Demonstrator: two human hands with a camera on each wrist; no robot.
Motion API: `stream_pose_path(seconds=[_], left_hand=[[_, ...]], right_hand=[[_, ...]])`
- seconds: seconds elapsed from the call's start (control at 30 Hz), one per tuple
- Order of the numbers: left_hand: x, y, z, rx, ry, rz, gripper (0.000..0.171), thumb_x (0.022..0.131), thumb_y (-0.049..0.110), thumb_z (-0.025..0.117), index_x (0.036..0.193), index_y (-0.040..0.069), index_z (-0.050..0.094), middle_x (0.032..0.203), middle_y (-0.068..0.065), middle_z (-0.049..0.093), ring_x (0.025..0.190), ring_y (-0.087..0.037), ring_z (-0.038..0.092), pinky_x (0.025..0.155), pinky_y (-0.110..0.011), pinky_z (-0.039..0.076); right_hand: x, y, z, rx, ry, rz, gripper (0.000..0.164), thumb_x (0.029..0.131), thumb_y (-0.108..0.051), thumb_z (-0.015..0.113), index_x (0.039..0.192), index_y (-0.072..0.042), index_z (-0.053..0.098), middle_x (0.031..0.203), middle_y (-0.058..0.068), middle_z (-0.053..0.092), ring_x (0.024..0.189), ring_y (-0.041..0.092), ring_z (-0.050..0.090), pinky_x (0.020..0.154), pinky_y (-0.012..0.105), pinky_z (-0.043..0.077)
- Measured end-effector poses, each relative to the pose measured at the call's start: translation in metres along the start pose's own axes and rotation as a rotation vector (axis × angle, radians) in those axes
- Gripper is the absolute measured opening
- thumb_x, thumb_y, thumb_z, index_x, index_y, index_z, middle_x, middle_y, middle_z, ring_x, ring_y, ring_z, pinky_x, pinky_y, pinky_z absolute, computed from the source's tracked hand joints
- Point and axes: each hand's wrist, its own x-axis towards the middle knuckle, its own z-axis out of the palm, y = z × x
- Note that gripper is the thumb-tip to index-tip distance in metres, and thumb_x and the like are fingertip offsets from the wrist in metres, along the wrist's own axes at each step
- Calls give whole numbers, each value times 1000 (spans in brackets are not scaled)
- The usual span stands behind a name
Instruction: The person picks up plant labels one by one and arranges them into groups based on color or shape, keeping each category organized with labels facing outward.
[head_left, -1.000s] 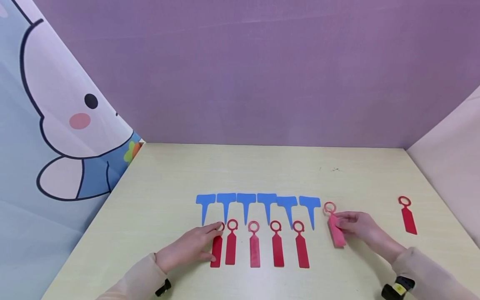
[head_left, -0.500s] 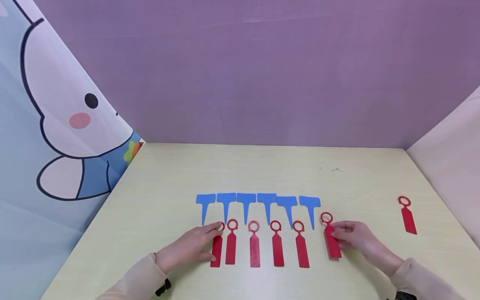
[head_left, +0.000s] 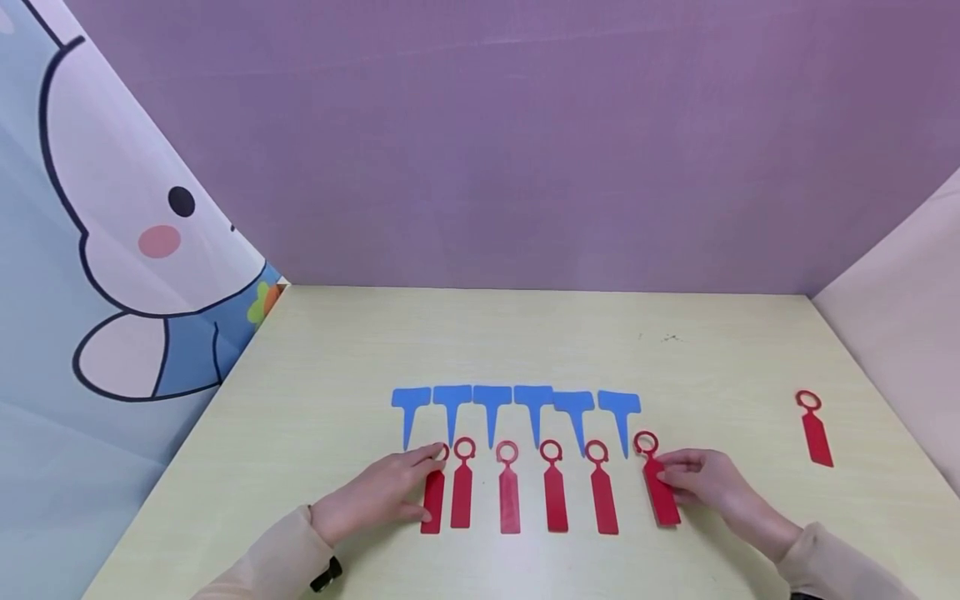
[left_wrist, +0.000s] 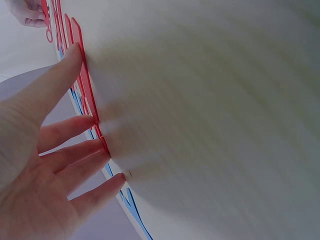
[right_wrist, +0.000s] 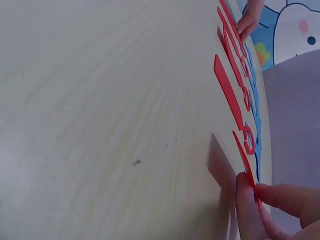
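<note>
Flat red plastic ring-topped tags lie in a row on the table. My left hand point(head_left: 378, 492) rests its spread fingertips and thumb on the leftmost tag point(head_left: 432, 504); the left wrist view shows those fingers nearly straight. At the row's right end, my right hand point(head_left: 708, 482) pinches another red tag point(head_left: 661, 496) between thumb and fingers. That held tag point(right_wrist: 244, 156) is tilted, its lower end raised over a shadow in the right wrist view. Its nearest neighbour in the row is a red tag point(head_left: 603, 504) to its left. Behind the row lie several blue T-shaped plant labels point(head_left: 492, 400).
One more red tag point(head_left: 817, 440) lies apart at the far right of the pale wooden table point(head_left: 360, 333). A purple cloth wall point(head_left: 525, 150) stands along the back edge. A cartoon-printed cloth point(head_left: 120, 250) hangs on the left side.
My right hand has brought its red tag toward me and slightly left, closer to the end of the red row. The left hand has stayed in place.
</note>
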Motion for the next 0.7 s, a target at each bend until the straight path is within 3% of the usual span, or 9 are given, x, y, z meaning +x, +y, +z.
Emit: stream_pose_path(seconds=[0.33, 0.7], left_hand=[[1, -1, 0, -4, 0, 7, 64, 68, 32, 75, 121, 5, 53, 131, -12, 44, 116, -26, 45, 82, -33, 49], [0, -1, 0, -4, 3, 10, 63, 68, 32, 75, 120, 4, 53, 130, -12, 45, 115, -26, 45, 82, -33, 49]], right_hand=[[-3, 3, 6, -41, 46, -4, 33, 80, -8, 62, 106, 11, 56, 84, 9, 63, 65, 16, 58, 59, 29, 52], [-5, 3, 13, -146, 75, -95, 27, 76, -1, 65, 99, 10, 57, 64, 5, 57, 51, 16, 56, 49, 29, 51]])
